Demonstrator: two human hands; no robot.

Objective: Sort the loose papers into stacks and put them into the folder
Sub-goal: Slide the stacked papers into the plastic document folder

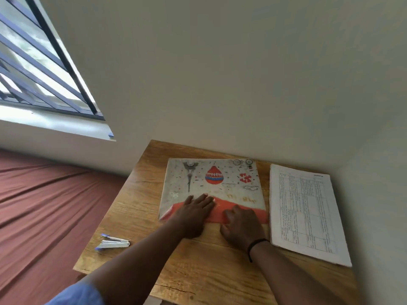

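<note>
A white and blue stapler [112, 242] is lying on the wooden tabletop [198, 260], near its left edge in the lower left of the frame. A bed with a rust-red sheet [44, 205] is stretching along the left side. A barred window [39, 62] is letting in daylight at the upper left, and a plain pale wall [242, 73] is filling the top.
</note>
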